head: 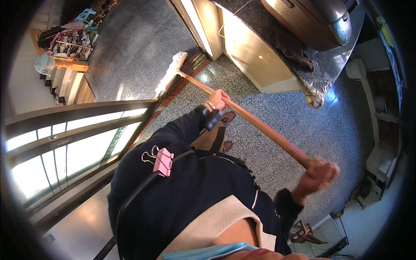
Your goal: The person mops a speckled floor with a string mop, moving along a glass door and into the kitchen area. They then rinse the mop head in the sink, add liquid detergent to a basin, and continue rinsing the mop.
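Note:
My left hand (pixel 218 100) wraps around the lower part of a long wooden handle (pixel 266 128), with a bracelet at the wrist. Farther up the same handle, near its end, my right hand (pixel 318 175) grips it and looks blurred. At the far end of the handle is a mop head (pixel 170 76) with a white fringe, brightly sunlit. It lies along the door threshold (pixel 195 63), with the handle slanting back towards my right side.
A glazed sliding door (pixel 78 146) stands at left. Dark flooring (pixel 136 42) extends beyond the threshold, with a loaded rack (pixel 73 45) there. Speckled flooring (pixel 260 107) surrounds my feet. A counter (pixel 273 42) bearing a rice cooker (pixel 312 19) juts in, its corner wrapped in plastic. A wooden stool (pixel 304 232) is behind right.

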A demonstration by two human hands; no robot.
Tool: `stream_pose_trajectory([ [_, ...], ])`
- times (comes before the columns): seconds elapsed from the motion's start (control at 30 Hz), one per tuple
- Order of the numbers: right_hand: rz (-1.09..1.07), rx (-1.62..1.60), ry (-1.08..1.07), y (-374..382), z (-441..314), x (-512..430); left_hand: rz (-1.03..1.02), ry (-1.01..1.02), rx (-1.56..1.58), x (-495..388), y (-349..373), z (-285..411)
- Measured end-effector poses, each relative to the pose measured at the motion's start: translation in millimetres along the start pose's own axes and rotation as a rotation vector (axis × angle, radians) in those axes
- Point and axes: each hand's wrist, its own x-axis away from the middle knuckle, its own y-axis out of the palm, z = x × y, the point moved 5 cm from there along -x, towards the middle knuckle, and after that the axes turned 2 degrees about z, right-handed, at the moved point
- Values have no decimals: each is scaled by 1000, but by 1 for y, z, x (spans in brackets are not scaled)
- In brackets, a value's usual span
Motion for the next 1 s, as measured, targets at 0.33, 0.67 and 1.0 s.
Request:
stream_pose_trajectory([
  [0.33,101,75,191,-19,-3,6,188,-284,-223,-74,17,-99],
  [0.67,314,672,188,-110,-52,22,75,-313,-304,-88,56,-213],
  [1.0,493,469,122,-273,-123,95,-597,-41,-1478,-28,62,-430],
])
